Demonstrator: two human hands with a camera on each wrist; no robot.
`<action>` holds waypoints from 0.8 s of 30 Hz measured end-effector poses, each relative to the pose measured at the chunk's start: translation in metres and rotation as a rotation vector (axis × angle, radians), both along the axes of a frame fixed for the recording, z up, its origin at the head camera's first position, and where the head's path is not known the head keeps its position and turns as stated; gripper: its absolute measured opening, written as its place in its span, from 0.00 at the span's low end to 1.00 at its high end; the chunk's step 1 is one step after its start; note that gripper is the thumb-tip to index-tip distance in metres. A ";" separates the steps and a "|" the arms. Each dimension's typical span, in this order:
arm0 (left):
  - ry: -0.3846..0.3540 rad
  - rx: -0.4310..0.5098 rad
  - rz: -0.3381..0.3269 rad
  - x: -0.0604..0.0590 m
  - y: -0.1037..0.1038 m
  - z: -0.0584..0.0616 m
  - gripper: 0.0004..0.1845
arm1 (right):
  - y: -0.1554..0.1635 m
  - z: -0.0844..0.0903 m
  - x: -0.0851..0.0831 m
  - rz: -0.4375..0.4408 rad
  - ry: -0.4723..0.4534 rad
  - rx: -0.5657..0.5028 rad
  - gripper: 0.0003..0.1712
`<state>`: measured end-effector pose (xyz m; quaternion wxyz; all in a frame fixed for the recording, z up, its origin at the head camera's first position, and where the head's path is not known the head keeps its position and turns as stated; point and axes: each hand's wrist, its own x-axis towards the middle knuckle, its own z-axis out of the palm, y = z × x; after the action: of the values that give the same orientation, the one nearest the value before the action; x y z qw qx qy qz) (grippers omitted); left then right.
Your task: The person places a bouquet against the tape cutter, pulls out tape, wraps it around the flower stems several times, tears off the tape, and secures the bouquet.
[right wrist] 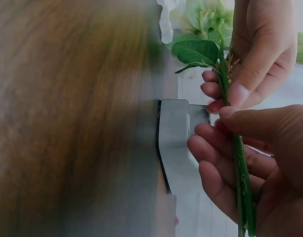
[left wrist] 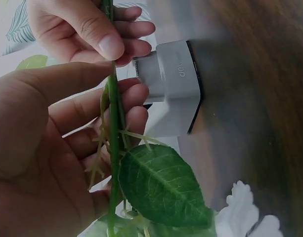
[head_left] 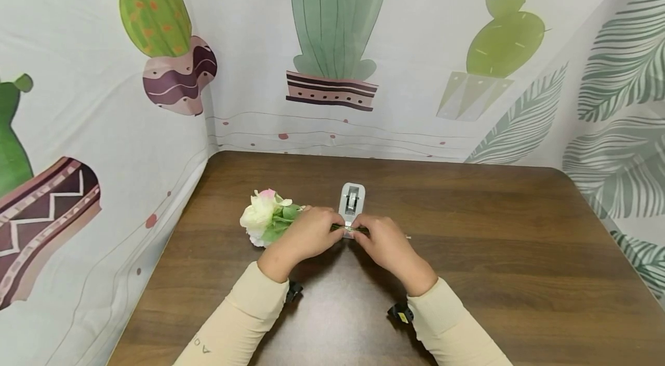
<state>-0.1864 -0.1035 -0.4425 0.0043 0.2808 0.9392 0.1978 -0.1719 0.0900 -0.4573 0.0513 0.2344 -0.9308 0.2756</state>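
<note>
A bunch of flowers with pale cream, pink-tinged heads (head_left: pixel 260 217) lies to the left, its green stems (left wrist: pixel 113 148) pointing right. My left hand (head_left: pixel 307 231) pinches the stems between thumb and fingers on the flower side. Close beside it, my right hand (head_left: pixel 385 240) pinches the same stems, thumb tips nearly meeting. A grey-white tape dispenser (head_left: pixel 351 200) stands just beyond both hands. In the right wrist view, several stems (right wrist: pixel 243 185) run together across the right palm. Whether tape is on the stems is hidden by the fingertips.
Everything is on a brown wood-grain table (head_left: pixel 493 239). A white cloth with printed cacti (head_left: pixel 340 14) hangs behind and at the left. A green leaf (left wrist: pixel 163 185) sticks out from the stems below the left fingers.
</note>
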 end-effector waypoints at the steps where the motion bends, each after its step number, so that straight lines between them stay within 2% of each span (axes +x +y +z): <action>1: 0.002 -0.002 -0.002 0.000 0.000 0.000 0.07 | 0.000 0.000 0.000 0.001 0.003 0.002 0.03; 7: 0.018 0.010 -0.006 0.000 -0.001 -0.001 0.04 | -0.001 -0.002 -0.001 0.001 0.018 0.007 0.06; 14: 0.042 0.021 -0.013 -0.001 -0.001 0.000 0.05 | -0.001 0.000 0.000 -0.010 0.016 0.013 0.04; 24: 0.010 0.037 0.023 -0.001 0.001 -0.001 0.05 | 0.000 0.003 0.001 0.004 0.003 0.004 0.03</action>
<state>-0.1872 -0.1025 -0.4430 -0.0081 0.2708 0.9385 0.2138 -0.1709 0.0896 -0.4548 0.0515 0.2366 -0.9308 0.2737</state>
